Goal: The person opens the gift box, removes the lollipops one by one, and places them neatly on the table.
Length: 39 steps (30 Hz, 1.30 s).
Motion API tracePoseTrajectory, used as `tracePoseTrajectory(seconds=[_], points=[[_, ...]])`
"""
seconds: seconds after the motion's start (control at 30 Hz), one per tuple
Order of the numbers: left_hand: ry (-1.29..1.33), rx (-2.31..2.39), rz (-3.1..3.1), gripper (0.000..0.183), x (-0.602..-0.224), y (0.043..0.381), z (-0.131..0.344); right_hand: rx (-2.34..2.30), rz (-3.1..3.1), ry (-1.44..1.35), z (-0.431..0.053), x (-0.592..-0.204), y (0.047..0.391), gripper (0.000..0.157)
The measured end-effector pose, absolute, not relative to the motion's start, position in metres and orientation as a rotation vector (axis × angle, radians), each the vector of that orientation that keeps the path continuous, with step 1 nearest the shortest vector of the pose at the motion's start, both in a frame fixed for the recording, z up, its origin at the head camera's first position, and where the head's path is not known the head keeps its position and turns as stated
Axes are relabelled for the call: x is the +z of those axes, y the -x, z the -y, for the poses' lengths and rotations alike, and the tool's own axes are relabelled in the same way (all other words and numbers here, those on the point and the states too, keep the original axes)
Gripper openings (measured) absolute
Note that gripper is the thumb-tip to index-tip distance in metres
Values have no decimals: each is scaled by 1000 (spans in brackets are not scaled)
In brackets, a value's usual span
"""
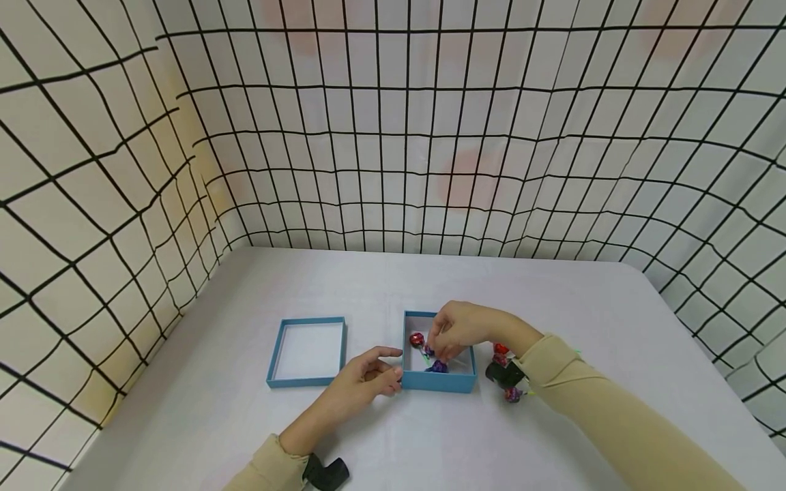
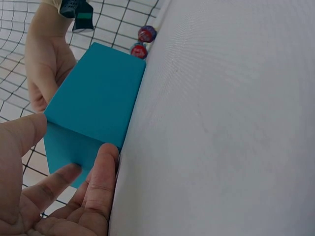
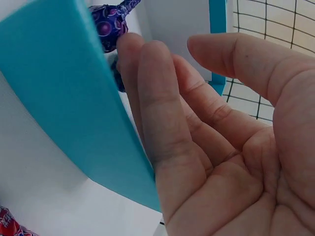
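Observation:
A blue box [image 1: 439, 382] with a white inside lies on the table, several wrapped lollipops in it. Among them are a red lollipop [image 1: 417, 339] and a purple lollipop [image 1: 437, 367]. My left hand [image 1: 362, 378] rests against the box's left side, fingertips and thumb at its corner edges. My right hand [image 1: 463, 327] reaches down inside over the far right part. The right wrist view shows its thumb apart from the relaxed fingers, nothing between them. Close to those fingertips is a purple-wrapped lollipop [image 3: 108, 27].
To the left of the box sits a shallow blue lid [image 1: 306, 383], its white inside facing up. Right of the box, more lollipops [image 1: 512, 394] lie partly under the right forearm. Black-lined netting [image 1: 405, 129] stands behind the table and along its sides.

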<state>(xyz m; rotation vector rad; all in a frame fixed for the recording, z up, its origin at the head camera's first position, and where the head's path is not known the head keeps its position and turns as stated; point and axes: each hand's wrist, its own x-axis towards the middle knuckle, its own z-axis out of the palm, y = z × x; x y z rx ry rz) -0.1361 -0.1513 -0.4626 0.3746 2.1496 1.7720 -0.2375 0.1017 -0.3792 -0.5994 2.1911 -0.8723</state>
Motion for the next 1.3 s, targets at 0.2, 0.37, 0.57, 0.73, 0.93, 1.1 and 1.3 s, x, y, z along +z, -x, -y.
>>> tracePoseTrajectory(seconds=[0.2, 0.37, 0.57, 0.73, 0.93, 1.1, 1.3], points=[[-367, 1775, -2148, 49, -462, 135, 151, -811, -2272, 623, -102, -375, 240, 14], [-362, 1773, -2155, 49, -461, 136, 151, -767, -2348, 628, -104, -370, 242, 10], [-362, 1766, -2163, 48, -461, 136, 151, -686, -2429, 586, -102, -368, 242, 2], [-366, 1757, -2170, 47, -461, 137, 151, -602, -2485, 554, -96, -368, 240, 11], [-371, 1758, -2176, 46, -461, 136, 150, -484, -2543, 545, -89, -369, 236, 18], [-374, 1763, -2175, 45, -461, 136, 151, -409, -2588, 569, -85, -372, 232, 21], [-374, 1771, -2169, 45, -462, 135, 151, -345, -2618, 594, -81, -377, 229, 21]])
